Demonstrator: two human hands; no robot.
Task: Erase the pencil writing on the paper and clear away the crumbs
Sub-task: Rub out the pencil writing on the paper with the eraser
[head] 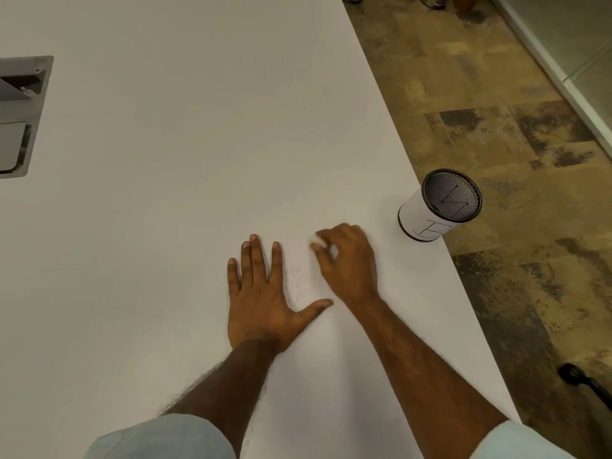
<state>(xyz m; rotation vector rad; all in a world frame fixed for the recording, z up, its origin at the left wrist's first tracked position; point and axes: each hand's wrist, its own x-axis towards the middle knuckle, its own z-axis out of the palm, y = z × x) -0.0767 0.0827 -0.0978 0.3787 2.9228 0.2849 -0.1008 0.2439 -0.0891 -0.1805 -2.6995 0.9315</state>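
Observation:
A white sheet of paper [299, 260] lies on the white table [185, 154], hard to tell apart from it. Faint pencil writing [298, 281] shows between my hands. My left hand [261, 293] lies flat on the paper's left part, fingers spread and thumb stretched to the right. My right hand [347, 263] is over the paper's right part, its fingers curled and pinching a small white eraser [315, 239] at the paper's far end. The hand is slightly blurred.
A black mesh cup [437, 207] wrapped in white paper marked with a letter stands at the table's right edge, just right of my right hand. A grey recessed panel [20, 117] sits in the table at far left. Brown carpet [496, 111] lies beyond the edge.

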